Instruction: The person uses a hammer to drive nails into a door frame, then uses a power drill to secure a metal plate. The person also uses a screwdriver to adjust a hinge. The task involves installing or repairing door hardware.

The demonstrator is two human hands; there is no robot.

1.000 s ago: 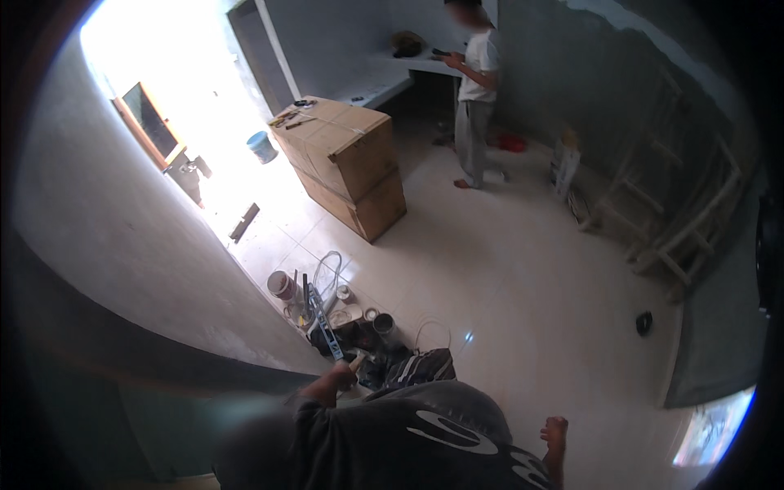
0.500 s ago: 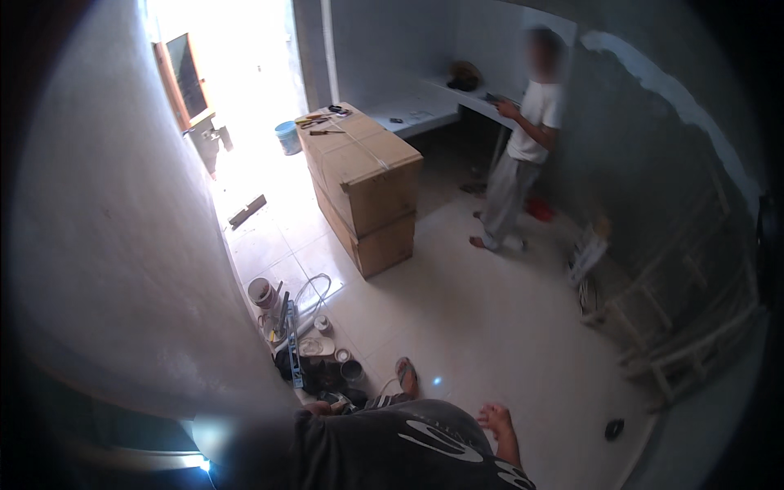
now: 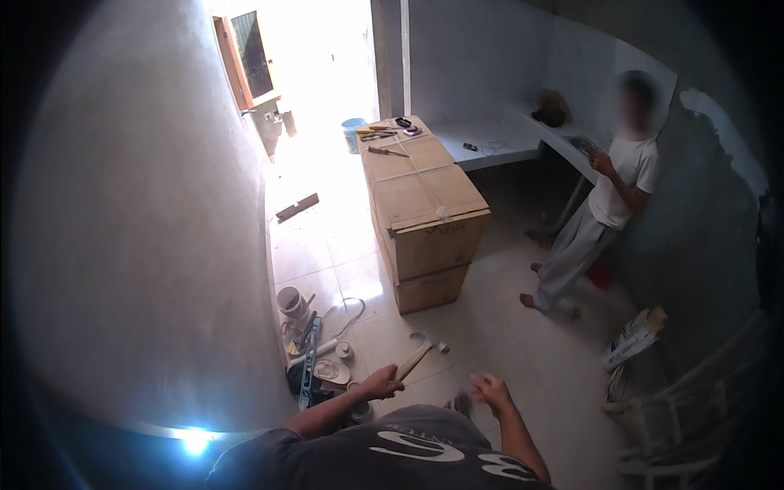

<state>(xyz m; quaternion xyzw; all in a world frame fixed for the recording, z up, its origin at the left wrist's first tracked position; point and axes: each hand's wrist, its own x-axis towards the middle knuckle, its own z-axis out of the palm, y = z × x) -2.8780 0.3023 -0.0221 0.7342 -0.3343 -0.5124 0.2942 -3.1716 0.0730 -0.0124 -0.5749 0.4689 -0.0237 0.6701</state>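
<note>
My left hand (image 3: 382, 383) is closed around the wooden handle of a claw hammer (image 3: 415, 362). Its metal head points forward over the tiles, toward the near end of the tall cardboard box (image 3: 430, 245). To the right, my right hand (image 3: 492, 392) is raised above the floor with the forearm bent up. Its fingers are smeared by motion, and I cannot make out whether anything small is between them. Below my left forearm lie a spirit level (image 3: 311, 359), a pale sandal (image 3: 332, 371) and other gear along the wall.
Several hand tools, including a chisel-like tool (image 3: 389, 152), lie on the box top. A blue bucket (image 3: 354, 135) stands behind it. At right, a person (image 3: 625, 184) stands by the counter (image 3: 506, 153) holding a small object. A white sack (image 3: 635, 339) and a wooden ladder-like frame (image 3: 678, 441) are along the right wall.
My left hand has come up from the gear by the wall with the hammer in it. The view has swung, so the room appears further right. My right hand stays raised.
</note>
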